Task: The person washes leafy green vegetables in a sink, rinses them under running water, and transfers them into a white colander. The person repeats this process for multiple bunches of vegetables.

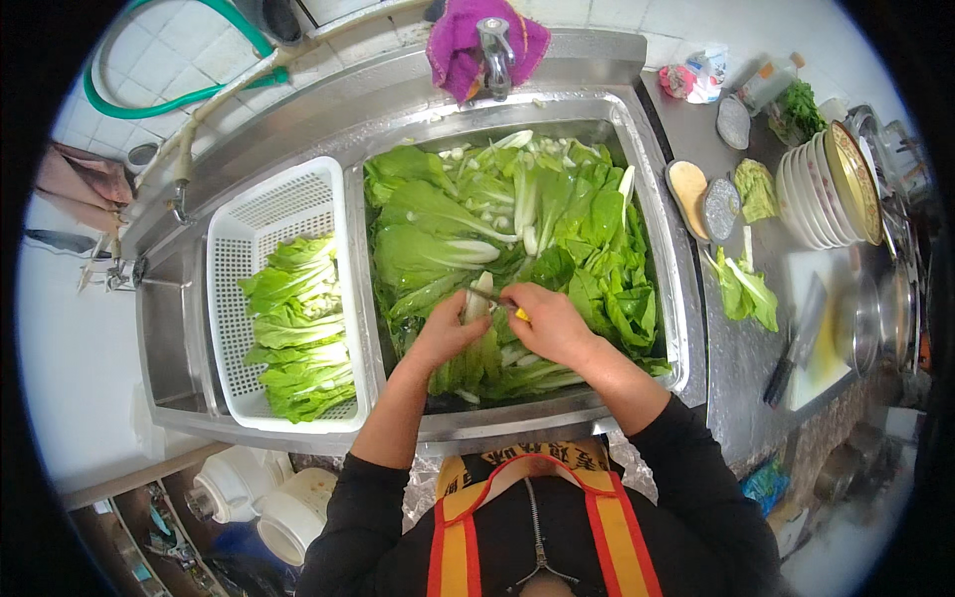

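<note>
Over a steel sink (676, 321) filled with leafy greens (425, 213) in water, my left hand (451, 332) holds a head of bok choy (479, 298) by its pale stem. Close beside it, my right hand (548, 321) grips a small knife (489, 296) with a yellow part on its handle. The blade lies across the white stem of the bok choy. To the left, a white perforated plastic basket (351, 298) holds rows of greens (298, 328) with the pale stems towards the sink.
A chrome tap (496, 60) with a purple cloth (451, 52) stands behind the sink. The right counter holds stacked bowls (809, 198), scrubbing pads (721, 209), a loose leafy green (746, 289) and a cleaver (809, 317) on a cutting board (809, 388). A green hose (171, 108) hangs at upper left.
</note>
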Available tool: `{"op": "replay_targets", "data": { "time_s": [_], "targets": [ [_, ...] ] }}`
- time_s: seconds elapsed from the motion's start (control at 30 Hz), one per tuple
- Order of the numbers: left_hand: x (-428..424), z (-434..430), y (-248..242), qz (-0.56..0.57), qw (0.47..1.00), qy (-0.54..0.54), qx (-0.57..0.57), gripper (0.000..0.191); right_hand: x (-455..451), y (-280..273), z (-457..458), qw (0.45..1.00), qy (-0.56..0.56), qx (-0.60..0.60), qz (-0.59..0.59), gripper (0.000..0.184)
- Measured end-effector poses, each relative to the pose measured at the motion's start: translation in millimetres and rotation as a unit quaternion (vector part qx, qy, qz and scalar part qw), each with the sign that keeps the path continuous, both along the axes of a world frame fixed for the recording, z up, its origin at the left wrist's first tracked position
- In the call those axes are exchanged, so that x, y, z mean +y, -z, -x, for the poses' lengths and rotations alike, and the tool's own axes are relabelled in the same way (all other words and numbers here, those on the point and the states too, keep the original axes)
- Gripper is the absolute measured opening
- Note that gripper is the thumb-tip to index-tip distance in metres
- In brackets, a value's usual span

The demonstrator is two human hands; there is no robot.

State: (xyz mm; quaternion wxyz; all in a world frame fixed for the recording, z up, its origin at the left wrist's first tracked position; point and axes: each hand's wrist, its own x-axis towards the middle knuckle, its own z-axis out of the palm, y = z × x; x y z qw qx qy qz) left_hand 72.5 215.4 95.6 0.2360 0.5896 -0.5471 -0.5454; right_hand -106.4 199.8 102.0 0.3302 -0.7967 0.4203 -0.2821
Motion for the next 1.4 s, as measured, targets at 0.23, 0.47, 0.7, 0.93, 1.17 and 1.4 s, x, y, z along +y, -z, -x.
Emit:
{"op": "replay_targets", "data": {
  "time_s": [0.23,0.47,0.7,0.93,1.17,1.4],
  "targets": [
    [14.7,11.4,31.2,0.042,0.995,-0.022,0.087,0.035,4.1,7.5,-5.1,0.978,-0.054,0.198,-0.032,0.020],
    [16.3,-0.3,20.6,0.019,0.999,-0.032,0.024,0.031,-11.6,69.8,24.3,0.963,0.061,0.216,-0.147,0.019],
    [23.3,-7.7,45.1,0.053,0.998,0.012,0.009,0.032,-8.6,49.2,-12.3,0.957,-0.046,0.214,-0.190,0.022],
    [17.0,-6.8,49.0,0.047,0.997,0.048,-0.026,0.032,-4.8,49.9,-21.4,0.885,0.017,-0.208,-0.416,0.022],
    [-17.4,-10.7,47.8,0.035,0.924,0.012,-0.382,0.034,2.3,80.1,-10.2,0.968,0.151,-0.015,-0.200,0.013],
    [-93.3,-21.1,120.7,0.296,0.832,0.212,-0.419,0.053,-18.8,114.9,4.2,0.882,0.181,-0.026,-0.435,0.013]
  ]
}}
